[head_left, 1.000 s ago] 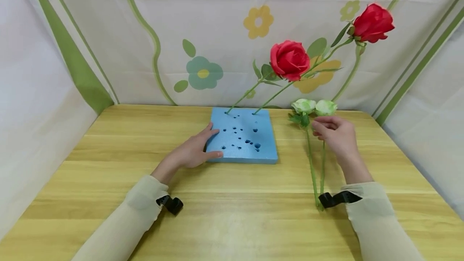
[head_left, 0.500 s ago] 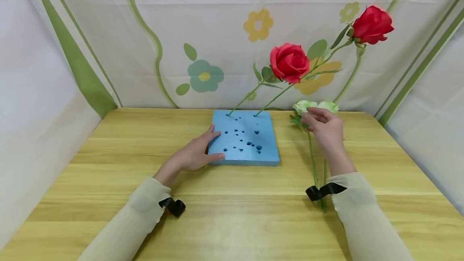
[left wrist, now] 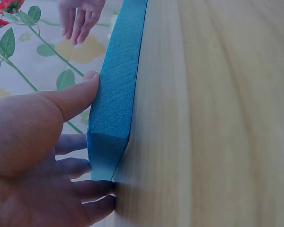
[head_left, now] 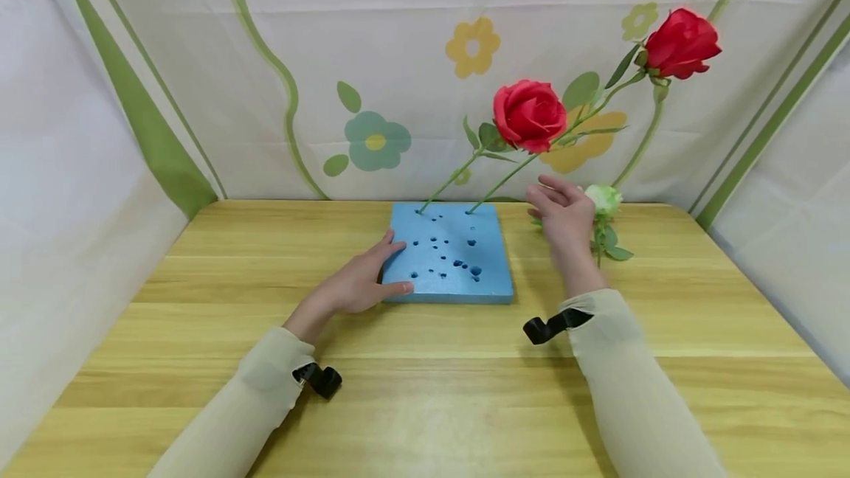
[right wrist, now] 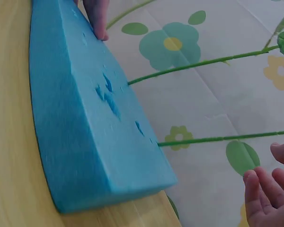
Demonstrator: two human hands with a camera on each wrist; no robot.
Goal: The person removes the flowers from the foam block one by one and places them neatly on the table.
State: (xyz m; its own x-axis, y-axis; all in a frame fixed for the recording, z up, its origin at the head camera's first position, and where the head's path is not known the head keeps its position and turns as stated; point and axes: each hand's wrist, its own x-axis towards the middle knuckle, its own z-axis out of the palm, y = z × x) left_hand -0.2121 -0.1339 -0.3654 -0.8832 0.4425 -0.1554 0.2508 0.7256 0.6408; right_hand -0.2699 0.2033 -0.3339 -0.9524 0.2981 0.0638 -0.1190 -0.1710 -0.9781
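My left hand (head_left: pixel 358 280) rests at the left side of a blue foam block (head_left: pixel 451 257). Its thumb (left wrist: pixel 80 97) touches the front edge and the fairly straight fingers (left wrist: pixel 92 189) lie along the side. Two red roses (head_left: pixel 530 116) stand with their stems in the block's back holes, leaning right. My right hand (head_left: pixel 564 216) hovers right of the block, fingers loosely bent, holding nothing in the right wrist view. Beside it a pale green-white flower (head_left: pixel 604 200) lies on the table; the hand and forearm hide another such flower and much of the stems.
A wooden table (head_left: pixel 425 404) spreads under everything. Behind it hangs a white cloth (head_left: pixel 412 43) with printed flowers, and white cloth also flanks both sides. Several holes dot the block's top. Black wrist cameras (head_left: pixel 554 324) sit on both sleeves.
My right hand has moved left from the pale flowers toward the block, uncovering the right one while covering the left one. The left hand stays at the block.
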